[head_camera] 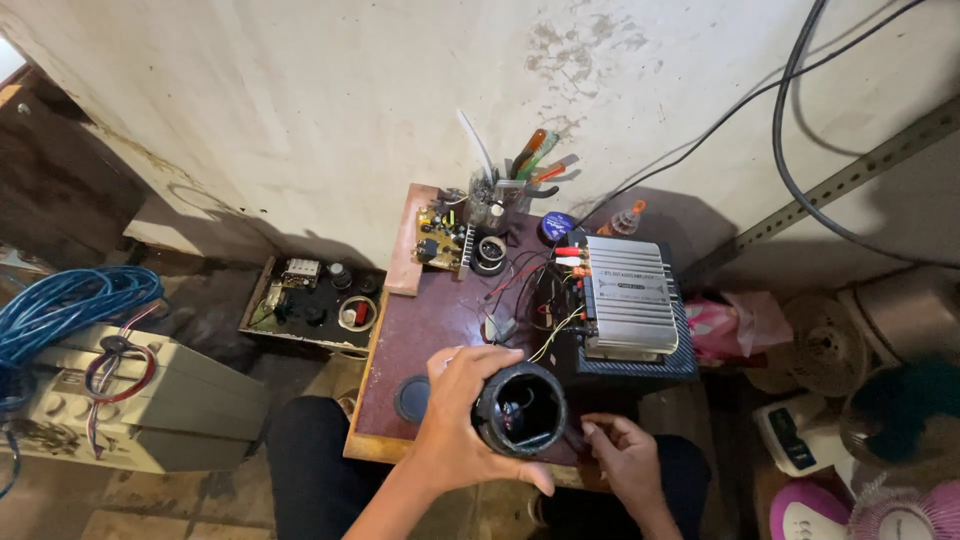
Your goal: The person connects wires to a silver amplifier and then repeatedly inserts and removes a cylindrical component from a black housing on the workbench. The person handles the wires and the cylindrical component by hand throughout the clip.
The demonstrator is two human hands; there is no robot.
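here left hand [455,425] grasps black tube [520,410], wires inside; right hand [622,450] loose, holding nothing.

a cramped electronics repair workshop: bare circuit board [438,238], silver amplifier [628,296], jar of screwdrivers [497,200], loose wires on a small table [420,330].

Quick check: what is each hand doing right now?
Left hand: closed around a black round cylindrical housing, open end facing the camera.
Right hand: open, fingers loosely curled beside the housing, holding nothing.
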